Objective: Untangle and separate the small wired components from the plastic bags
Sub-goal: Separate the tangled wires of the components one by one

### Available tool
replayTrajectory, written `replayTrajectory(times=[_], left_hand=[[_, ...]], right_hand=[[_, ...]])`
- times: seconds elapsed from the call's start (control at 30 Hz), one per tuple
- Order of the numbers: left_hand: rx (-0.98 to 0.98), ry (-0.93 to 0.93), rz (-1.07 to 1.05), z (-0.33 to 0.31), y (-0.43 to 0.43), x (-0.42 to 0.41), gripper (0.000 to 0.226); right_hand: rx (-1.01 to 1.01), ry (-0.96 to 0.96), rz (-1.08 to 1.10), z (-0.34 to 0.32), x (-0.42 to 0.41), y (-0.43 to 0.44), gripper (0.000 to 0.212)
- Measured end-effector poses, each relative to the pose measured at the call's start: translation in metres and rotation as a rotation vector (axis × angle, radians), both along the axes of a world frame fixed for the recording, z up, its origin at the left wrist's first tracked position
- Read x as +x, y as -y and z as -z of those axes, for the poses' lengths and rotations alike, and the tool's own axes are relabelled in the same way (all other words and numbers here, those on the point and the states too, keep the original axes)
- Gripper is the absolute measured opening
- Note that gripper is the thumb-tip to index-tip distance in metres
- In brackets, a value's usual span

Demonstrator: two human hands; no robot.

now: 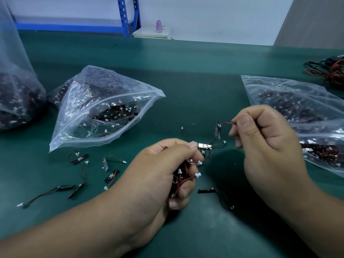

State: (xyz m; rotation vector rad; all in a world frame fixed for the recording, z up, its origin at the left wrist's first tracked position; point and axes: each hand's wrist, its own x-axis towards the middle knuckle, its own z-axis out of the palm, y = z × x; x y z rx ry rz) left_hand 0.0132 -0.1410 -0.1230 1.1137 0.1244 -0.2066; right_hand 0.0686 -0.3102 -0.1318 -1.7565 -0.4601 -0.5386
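My left hand (163,172) grips a tangled bunch of small wired components (183,175) with red and black leads and white plugs. My right hand (264,135) pinches the red wire of one component (218,129), whose small black strip hangs just left of the fingers, still linked by thin wires to the bunch. An open clear zip bag (104,108) with many such parts lies to the left. A second clear bag (301,116) lies at the right, partly behind my right hand. Several separated components (81,175) lie loose on the green mat at the lower left.
A third, taller plastic bag (16,90) of parts stands at the far left edge. A bundle of red and black cables (329,71) lies at the far right. One loose black component (219,196) lies between my forearms. A blue rack (128,15) stands beyond the green table (186,71).
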Motion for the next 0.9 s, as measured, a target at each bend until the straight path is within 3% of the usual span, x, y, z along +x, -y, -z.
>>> replayTrajectory(times=[0.13,0.5,0.6,0.7,0.9], left_hand=[[-0.090,0.013,-0.127,0.000,0.000,0.003,0.020],[-0.124,0.007,-0.133,0.005,-0.002,0.005,0.021],[-0.066,0.089,-0.100,0.012,-0.008,0.008,0.012],[0.043,0.205,-0.058,0.015,-0.013,0.010,0.019],[0.025,0.226,-0.013,0.018,-0.016,0.011,0.021]], right_hand=[[0.002,-0.062,-0.007,-0.001,0.000,0.000,0.020],[-0.463,0.091,-0.003,-0.004,-0.003,0.004,0.025],[-0.550,0.099,0.009,-0.003,-0.004,0.005,0.023],[-0.579,0.069,0.020,-0.002,-0.006,0.006,0.021],[-0.444,0.011,0.015,-0.005,-0.005,0.005,0.017]])
